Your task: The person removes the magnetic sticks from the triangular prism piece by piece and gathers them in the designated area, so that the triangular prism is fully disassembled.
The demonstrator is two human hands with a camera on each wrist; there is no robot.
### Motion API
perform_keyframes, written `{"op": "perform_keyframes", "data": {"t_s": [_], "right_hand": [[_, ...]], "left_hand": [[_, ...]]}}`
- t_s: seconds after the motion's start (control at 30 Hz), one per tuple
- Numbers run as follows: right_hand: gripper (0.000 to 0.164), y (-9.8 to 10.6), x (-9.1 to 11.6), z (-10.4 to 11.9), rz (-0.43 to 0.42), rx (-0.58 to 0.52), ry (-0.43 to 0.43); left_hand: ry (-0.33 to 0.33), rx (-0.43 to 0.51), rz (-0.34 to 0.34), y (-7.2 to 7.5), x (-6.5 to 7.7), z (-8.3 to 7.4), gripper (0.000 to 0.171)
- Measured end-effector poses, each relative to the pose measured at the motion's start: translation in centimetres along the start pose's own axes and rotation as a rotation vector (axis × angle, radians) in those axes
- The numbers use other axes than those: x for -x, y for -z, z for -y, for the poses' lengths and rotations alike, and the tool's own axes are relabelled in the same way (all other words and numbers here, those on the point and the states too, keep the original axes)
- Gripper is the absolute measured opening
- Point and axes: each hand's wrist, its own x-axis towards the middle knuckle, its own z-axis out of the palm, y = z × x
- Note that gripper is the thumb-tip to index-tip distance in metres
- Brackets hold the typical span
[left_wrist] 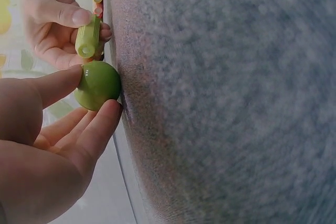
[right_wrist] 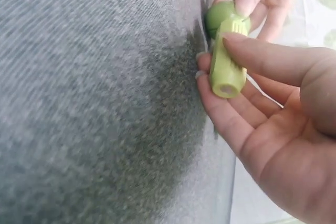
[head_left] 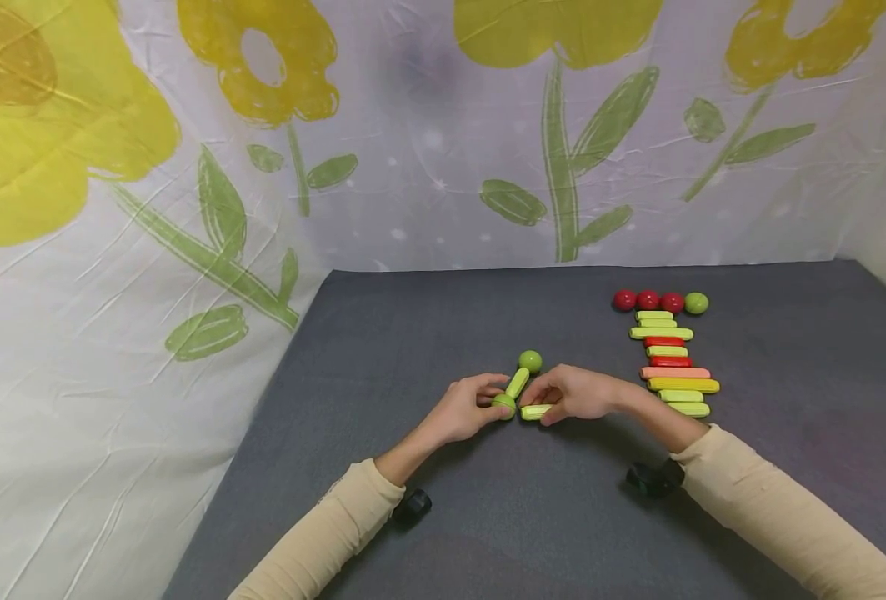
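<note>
In the head view, my left hand (head_left: 461, 408) pinches a green ball (head_left: 503, 406) between thumb and fingers, low over the dark tabletop. A light green ridged rod (head_left: 518, 383) runs from this ball to a second green ball (head_left: 530, 361) farther back. My right hand (head_left: 581, 392) grips another light green rod (head_left: 534, 412), its near end pointing at the held ball. The left wrist view has the held ball (left_wrist: 98, 86) right below the rod (left_wrist: 88, 38) in the other hand. Seen from the right wrist, thumb and fingertips close round the rod (right_wrist: 229, 64), whose end face has a pale round centre.
To the right, several rods in light green, red, pink and yellow lie in a column, a yellow rod (head_left: 684, 385) among them. Behind them stand three red balls (head_left: 648, 300) and a green ball (head_left: 696, 302) in a row. A flowered cloth (head_left: 427, 183) hangs behind the dark table (head_left: 382, 325).
</note>
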Motion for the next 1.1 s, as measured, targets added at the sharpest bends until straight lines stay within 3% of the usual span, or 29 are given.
{"op": "perform_keyframes", "data": {"t_s": [0.13,0.3,0.63,0.77,1.1], "right_hand": [[0.037,0.1,0.5,-0.1,0.013,-0.023,0.010],[0.033,0.3,1.3,-0.6,0.006,-0.041,-0.002],[0.029,0.5,3.5,-1.8,-0.226,-0.083,-0.023],[0.033,0.6,4.4,-1.9,-0.298,-0.159,-0.058],[0.035,0.7,6.2,-2.2,-0.341,-0.361,-0.114]], "left_hand": [[0.002,-0.008,0.001,0.0,0.0,0.0,0.050],[0.005,-0.024,-0.012,-0.1,-0.1,0.0,0.050],[0.011,-0.037,-0.020,-0.1,-0.1,-0.1,0.049],[0.010,-0.030,-0.018,-0.1,0.0,0.0,0.049],[0.005,-0.026,-0.016,-0.1,0.1,0.0,0.049]]}}
